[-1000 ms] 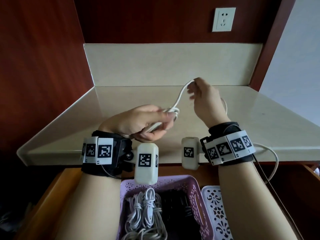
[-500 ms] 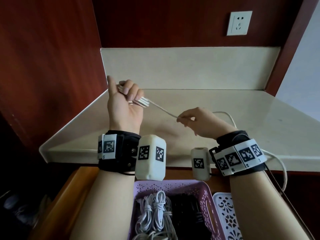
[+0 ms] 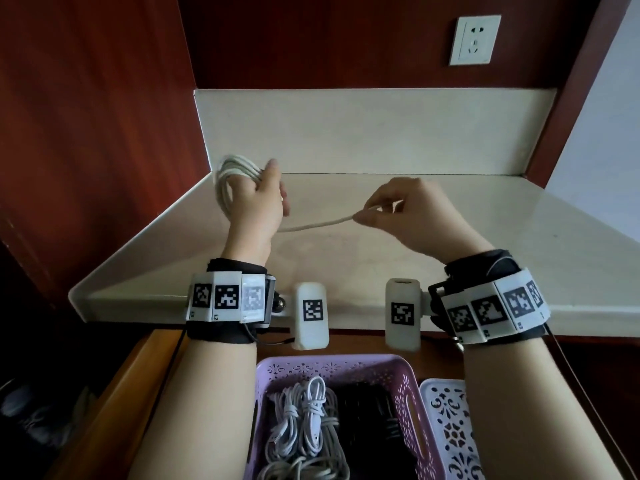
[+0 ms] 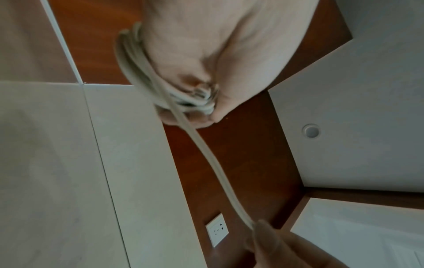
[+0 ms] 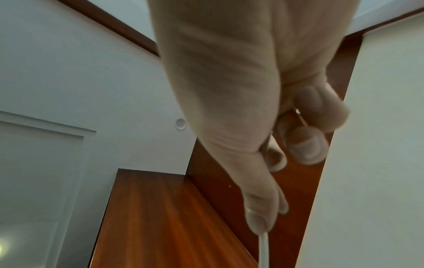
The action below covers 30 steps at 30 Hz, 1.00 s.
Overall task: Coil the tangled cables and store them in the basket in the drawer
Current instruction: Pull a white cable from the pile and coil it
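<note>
Left hand [image 3: 255, 202] grips white cable [image 3: 318, 224] coil – right hand [image 3: 412, 216] prob. pinches strand.

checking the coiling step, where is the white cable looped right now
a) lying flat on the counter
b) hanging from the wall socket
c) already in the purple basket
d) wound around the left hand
d: the white cable is wound in several loops around the left hand, and a free strand runs from there to the right hand, which pinches it above the counter.
</note>
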{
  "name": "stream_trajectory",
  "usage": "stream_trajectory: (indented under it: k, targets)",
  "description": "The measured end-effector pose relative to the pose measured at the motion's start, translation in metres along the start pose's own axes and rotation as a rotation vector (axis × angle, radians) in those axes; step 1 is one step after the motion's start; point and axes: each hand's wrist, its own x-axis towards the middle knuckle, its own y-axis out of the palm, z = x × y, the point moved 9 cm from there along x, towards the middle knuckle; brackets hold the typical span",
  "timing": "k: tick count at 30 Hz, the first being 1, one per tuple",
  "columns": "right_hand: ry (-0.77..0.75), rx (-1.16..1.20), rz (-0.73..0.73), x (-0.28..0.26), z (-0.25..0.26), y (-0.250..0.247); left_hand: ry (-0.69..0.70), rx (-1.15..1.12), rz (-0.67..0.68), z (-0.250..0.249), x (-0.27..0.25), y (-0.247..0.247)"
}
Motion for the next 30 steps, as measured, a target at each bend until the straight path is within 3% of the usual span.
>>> stream_trajectory:
  k: [6,11,14,19,25,30]
  targets:
    - [0.02,0.114,-0.125,-0.001,-0.004,-0.017,-0.121,0.382,0.542,0.018,-0.029,0.048]
    - [0.034,0.281,-0.175,-0.004,-0.003,-0.032,-0.333,0.191,0.889,0.017,-0.062,0.068]
    - [0.005,0.383,-0.154,-0.007,0.004,-0.035,-0.279,0.159,1.031,0.005,-0.077,0.075]
    - [-0.023,0.473,-0.022,-0.012,0.014,-0.03,-0.095,0.135,1.142,-0.018,-0.09,0.078]
    - [-0.07,0.373,0.039,-0.012,0.017,-0.023,-0.077,0.296,1.265,-0.007,-0.101,0.081]
    - [-0.074,0.388,0.024,-0.011,0.019,-0.024,-0.126,0.242,1.304,-0.006,-0.105,0.081]
